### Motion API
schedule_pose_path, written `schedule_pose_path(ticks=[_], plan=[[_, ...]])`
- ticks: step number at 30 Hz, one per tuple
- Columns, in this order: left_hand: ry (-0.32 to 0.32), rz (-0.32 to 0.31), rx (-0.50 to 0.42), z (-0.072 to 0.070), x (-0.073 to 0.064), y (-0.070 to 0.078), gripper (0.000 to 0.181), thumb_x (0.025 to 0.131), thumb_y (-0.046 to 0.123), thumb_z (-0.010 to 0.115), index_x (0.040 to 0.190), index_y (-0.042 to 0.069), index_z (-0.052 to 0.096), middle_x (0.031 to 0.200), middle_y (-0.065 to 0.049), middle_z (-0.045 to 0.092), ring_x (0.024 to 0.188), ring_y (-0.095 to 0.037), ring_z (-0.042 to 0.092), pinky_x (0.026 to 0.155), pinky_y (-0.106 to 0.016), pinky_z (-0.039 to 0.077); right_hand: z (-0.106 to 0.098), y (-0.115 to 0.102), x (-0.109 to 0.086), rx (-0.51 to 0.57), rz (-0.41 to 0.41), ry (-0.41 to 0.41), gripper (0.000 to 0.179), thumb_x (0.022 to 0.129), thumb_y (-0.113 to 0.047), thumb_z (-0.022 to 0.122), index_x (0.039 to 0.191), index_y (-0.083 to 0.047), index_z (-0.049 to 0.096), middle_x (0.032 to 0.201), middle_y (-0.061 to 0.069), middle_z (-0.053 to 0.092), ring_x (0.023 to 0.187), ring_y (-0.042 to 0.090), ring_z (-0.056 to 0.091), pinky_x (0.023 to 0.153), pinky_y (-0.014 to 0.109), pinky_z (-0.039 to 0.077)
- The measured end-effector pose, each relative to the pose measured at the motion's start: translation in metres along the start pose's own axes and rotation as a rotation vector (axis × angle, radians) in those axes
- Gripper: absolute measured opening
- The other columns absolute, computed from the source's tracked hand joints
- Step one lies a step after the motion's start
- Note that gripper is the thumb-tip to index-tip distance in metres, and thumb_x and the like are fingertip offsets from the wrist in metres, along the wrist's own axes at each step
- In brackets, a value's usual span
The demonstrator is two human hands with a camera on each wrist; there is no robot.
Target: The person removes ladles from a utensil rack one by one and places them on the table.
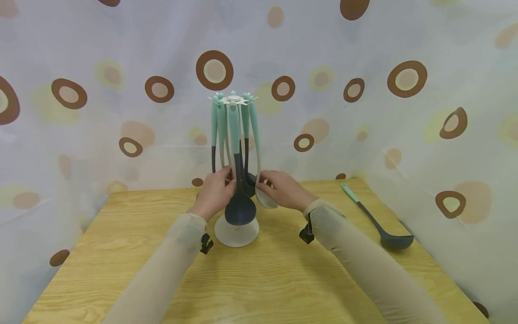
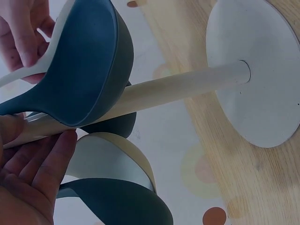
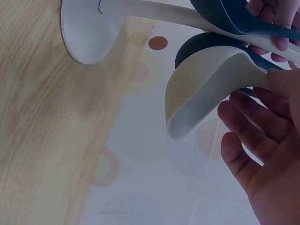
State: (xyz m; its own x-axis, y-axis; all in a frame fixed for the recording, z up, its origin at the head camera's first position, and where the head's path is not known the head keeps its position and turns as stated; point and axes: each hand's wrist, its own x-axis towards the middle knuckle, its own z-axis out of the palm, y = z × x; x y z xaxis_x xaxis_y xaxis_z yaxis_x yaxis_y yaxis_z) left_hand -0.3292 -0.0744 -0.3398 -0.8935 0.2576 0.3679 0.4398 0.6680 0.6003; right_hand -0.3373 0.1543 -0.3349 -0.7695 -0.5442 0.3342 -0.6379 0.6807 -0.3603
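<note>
Reaches in pale sleeves (image 1: 158, 270) over the wooden counter (image 1: 283, 279) to a white stand (image 1: 234, 98), upright on its round base (image 1: 236, 238); past a hanging dark ladle (image 1: 240, 210), grips its pole (image 2: 187, 87) with the left hand (image 1: 216, 192); pinches a hanging white ladle (image 3: 201, 84) by its stem (image 1: 257, 157) with the right hand (image 1: 288, 191); has a loose dark ladle (image 1: 396, 243) lying farther right, before a spotted sheet (image 1: 307, 45)

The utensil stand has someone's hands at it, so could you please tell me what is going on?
A person has both hands at a white stand hung with green-handled utensils. The left hand grips its pole, while the right hand pinches the stem of a hanging white ladle. A separate dark ladle lies on the table, off to the right.
</note>
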Motion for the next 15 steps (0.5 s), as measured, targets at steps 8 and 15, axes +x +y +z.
schedule_pose_path(ticks=[8,15], plan=[[-0.003,0.001,-0.002,-0.003,-0.001,0.000,0.014,0.102,0.018,0.053,0.111,0.011,0.062,0.111,-0.011,0.070,0.094,-0.025,0.070,0.076,-0.039,0.059,0.003,-0.002,0.000,0.015,-0.023,0.054,0.011,0.103,-0.022,0.058,0.097,-0.017,0.064,0.091,-0.002,0.069,0.081,0.016,0.065,0.071,0.033,0.052],[0.007,0.007,-0.017,0.000,0.000,0.000,0.013,0.102,0.017,0.053,0.109,0.011,0.062,0.111,-0.011,0.071,0.096,-0.025,0.071,0.076,-0.040,0.060,-0.005,0.004,-0.010,0.038,-0.004,0.099,0.013,0.104,-0.023,0.057,0.103,-0.015,0.068,0.099,-0.001,0.071,0.090,0.017,0.068,0.078,0.036,0.056]])
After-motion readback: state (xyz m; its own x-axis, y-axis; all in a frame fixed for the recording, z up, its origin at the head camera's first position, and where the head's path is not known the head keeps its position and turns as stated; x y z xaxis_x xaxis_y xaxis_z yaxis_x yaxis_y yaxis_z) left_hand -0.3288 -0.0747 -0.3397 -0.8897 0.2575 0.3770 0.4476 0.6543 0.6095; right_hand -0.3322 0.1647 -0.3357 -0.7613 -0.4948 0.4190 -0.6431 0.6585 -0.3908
